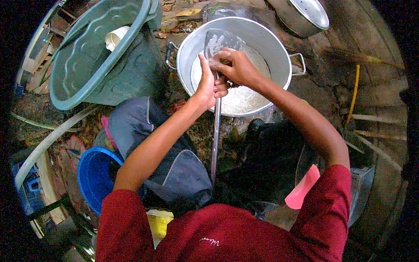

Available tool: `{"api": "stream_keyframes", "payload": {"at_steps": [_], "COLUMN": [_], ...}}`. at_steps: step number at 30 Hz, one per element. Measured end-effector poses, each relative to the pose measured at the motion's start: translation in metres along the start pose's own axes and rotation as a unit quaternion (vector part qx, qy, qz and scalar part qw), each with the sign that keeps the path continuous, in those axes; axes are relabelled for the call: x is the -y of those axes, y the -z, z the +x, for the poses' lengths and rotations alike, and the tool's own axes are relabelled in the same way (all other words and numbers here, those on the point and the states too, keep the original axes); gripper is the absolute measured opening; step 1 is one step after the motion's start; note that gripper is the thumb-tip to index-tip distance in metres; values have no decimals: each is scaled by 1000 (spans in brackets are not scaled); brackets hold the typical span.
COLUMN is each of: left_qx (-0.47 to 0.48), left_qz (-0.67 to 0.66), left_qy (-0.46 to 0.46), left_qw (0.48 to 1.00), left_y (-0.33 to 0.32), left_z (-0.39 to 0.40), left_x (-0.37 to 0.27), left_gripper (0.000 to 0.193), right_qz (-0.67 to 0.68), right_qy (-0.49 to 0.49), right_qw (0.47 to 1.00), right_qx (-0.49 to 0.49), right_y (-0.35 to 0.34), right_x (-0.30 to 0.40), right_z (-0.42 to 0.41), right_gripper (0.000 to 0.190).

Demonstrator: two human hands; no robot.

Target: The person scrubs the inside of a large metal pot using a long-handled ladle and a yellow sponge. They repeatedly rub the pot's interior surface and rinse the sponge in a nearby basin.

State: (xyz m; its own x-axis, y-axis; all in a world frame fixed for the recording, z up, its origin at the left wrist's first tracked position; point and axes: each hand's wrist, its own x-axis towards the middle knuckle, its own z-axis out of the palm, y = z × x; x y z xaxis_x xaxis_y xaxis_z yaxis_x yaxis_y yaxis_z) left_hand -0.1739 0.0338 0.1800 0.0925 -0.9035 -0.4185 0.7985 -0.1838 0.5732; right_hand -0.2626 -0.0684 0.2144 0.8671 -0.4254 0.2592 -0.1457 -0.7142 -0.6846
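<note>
A large aluminium pot stands on the ground in front of me, with a white substance over its bottom. Across its near rim slants a long-handled metal paddle; the flat blade, smeared with white residue, is over the pot's inside. My left hand curls around the shaft just below the blade, thumb pointing up. Bent fingers of my right hand are at the blade's lower end, with white residue on the fingertips. Whether they grip the paddle or only touch it is not clear.
At the left is a big green plastic tub with a white cup inside. A blue bucket and a yellow container sit by my left leg. A lidded metal pot is at the upper right.
</note>
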Motion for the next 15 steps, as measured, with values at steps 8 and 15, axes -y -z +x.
{"api": "stream_keyframes", "payload": {"at_steps": [8, 15], "left_qx": [-20, -49], "left_qz": [15, 38], "left_qy": [19, -10], "left_qw": [1000, 998], "left_y": [9, 12], "left_z": [15, 23], "left_x": [6, 16], "left_gripper": [54, 45], "right_qz": [-156, -55], "right_qy": [-78, -188], "right_qw": [983, 958], "right_qx": [64, -208], "right_y": [17, 24], "right_x": [-18, -47], "right_z": [-6, 4], "right_gripper": [20, 35]}}
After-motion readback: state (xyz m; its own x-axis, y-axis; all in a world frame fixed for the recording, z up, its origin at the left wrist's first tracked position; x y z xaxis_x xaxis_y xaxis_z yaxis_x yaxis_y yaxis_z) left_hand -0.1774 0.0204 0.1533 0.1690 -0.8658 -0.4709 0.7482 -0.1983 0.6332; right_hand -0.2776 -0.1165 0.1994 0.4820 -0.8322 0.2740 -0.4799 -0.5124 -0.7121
